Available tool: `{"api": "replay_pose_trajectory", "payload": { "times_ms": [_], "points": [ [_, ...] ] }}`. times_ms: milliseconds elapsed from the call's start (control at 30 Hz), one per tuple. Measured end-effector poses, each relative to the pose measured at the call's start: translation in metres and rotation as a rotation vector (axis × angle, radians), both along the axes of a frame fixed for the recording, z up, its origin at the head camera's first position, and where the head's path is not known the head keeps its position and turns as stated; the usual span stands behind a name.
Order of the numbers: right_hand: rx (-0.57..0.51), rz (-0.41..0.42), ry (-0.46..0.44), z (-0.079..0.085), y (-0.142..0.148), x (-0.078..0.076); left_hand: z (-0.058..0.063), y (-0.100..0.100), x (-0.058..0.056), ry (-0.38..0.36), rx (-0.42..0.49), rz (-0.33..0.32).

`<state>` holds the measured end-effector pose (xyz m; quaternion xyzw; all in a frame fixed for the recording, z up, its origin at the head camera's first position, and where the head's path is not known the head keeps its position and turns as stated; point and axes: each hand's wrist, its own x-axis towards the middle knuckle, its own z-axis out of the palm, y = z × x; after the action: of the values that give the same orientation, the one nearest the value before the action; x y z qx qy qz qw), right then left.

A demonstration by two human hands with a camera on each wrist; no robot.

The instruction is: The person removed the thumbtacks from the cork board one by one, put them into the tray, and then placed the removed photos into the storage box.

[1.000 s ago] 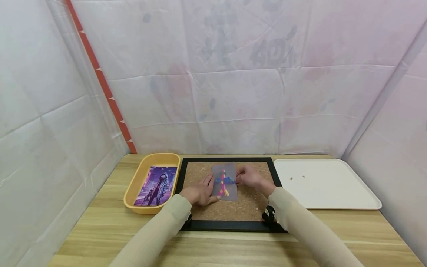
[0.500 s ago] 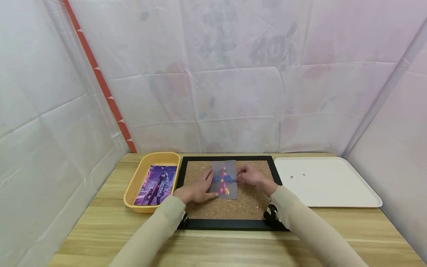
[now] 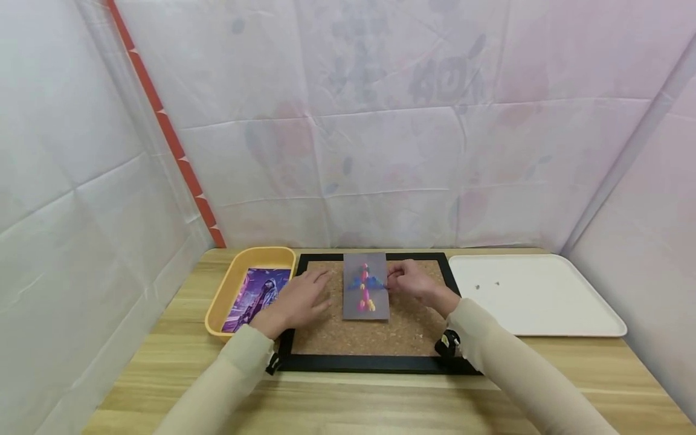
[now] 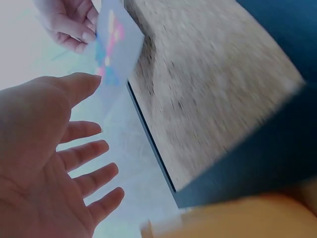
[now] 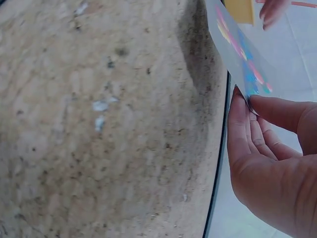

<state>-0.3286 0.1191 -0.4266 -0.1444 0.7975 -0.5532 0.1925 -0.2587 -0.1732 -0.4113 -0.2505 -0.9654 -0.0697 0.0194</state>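
My right hand (image 3: 415,283) pinches the right edge of a grey picture card (image 3: 350,305) between thumb and fingers. Printed on the card is a pink, blue and yellow figure. In the right wrist view the card (image 5: 233,62) stands off the cork, throwing a shadow on it. Beneath it lies a cork board (image 3: 337,341) with a black frame (image 3: 375,364). My left hand (image 3: 298,301) is apart from the card, over the board's left side, its fingers spread and holding nothing. The left wrist view shows that hand (image 4: 44,144) with palm and fingers bare.
A yellow bin (image 3: 217,314) left of the board holds a purple picture card (image 3: 250,293) of a hooded figure. On the right is a white tray (image 3: 549,308) with two small pins (image 3: 477,287) on it. White sheeting (image 3: 337,151) hangs behind the wooden table (image 3: 348,399).
My left hand has let go of the card and moved left toward the yellow bin. The card has risen a little off the cork, still pinched by my right hand.
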Motion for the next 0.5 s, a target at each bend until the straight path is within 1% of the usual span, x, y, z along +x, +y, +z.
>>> {"api": "replay_pose_trajectory", "payload": {
  "times_ms": [100, 133, 167, 267, 433, 500],
  "points": [
    [-0.002, 0.0, -0.01, 0.003, -0.001, -0.002, 0.0, -0.014, 0.007, 0.009, 0.017, 0.024],
    [0.0, -0.005, -0.017, 0.004, -0.002, -0.002, 0.0, -0.019, 0.01, 0.006, 0.023, 0.037],
    [0.008, -0.009, -0.018, 0.001, -0.003, -0.005, 0.001, -0.025, 0.014, 0.003, 0.031, 0.048],
    [0.022, -0.016, -0.006, 0.003, -0.005, -0.004, 0.002, -0.041, 0.024, 0.007, 0.044, 0.087],
    [0.0, 0.009, 0.024, 0.008, -0.006, -0.002, 0.001, -0.072, 0.04, 0.06, 0.084, 0.154],
    [-0.015, 0.013, 0.016, 0.01, -0.005, -0.001, 0.001, -0.085, 0.045, 0.074, 0.103, 0.18]
  ]
}}
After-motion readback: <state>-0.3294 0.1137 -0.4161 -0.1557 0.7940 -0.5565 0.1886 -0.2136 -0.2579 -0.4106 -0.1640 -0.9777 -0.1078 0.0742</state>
